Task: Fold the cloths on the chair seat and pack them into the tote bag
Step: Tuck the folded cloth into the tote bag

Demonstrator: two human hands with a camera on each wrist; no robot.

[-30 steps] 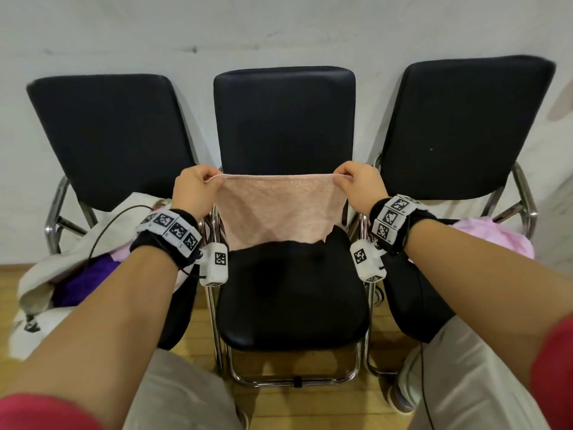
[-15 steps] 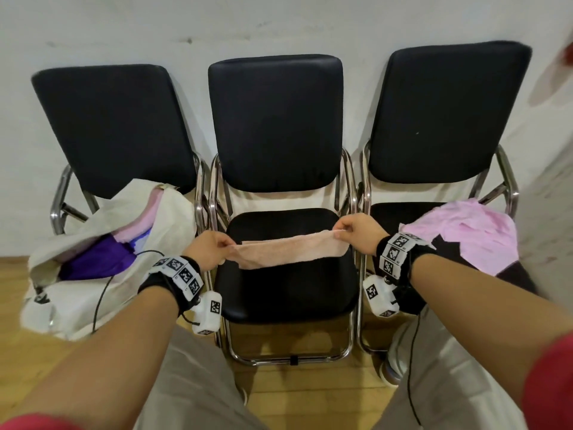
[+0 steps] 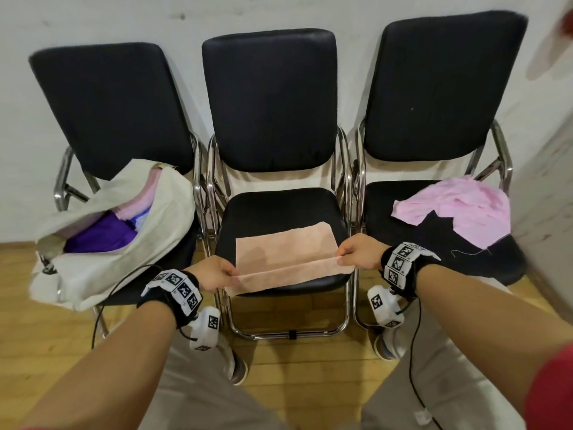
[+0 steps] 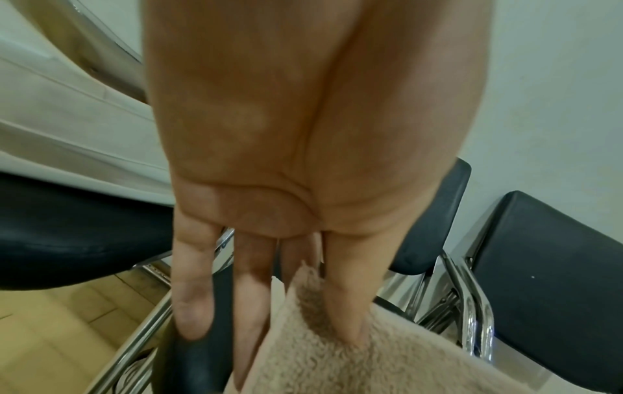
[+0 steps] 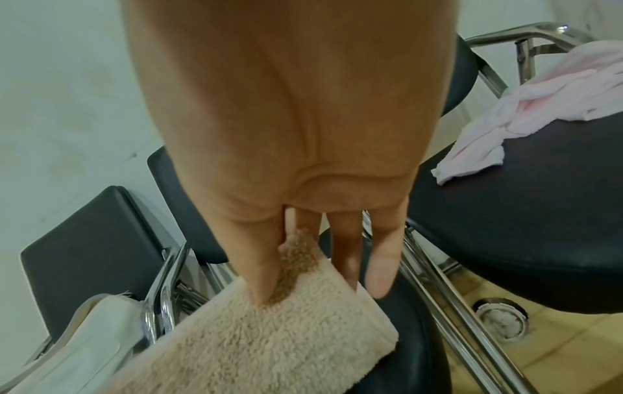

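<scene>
A peach terry cloth (image 3: 283, 254) lies on the middle chair seat (image 3: 279, 203), its near part raised in a fold. My left hand (image 3: 214, 273) pinches the cloth's near left corner (image 4: 313, 306). My right hand (image 3: 356, 251) pinches the near right corner (image 5: 300, 256). In both wrist views the thumb and forefinger clamp the fluffy edge. A cream tote bag (image 3: 117, 249) sits open on the left chair with purple and pink cloths inside. A crumpled pink cloth (image 3: 459, 209) lies on the right chair seat.
Three black padded chairs with chrome frames (image 3: 344, 169) stand side by side against a white wall. A black cable (image 3: 124, 280) runs from my left wrist across the bag. Wooden floor (image 3: 304, 367) lies below, with my knees close to the chairs.
Both hands came down from chest height with the peach cloth. Its far half now lies flat on the middle seat while the near edge stays pinched and lifted.
</scene>
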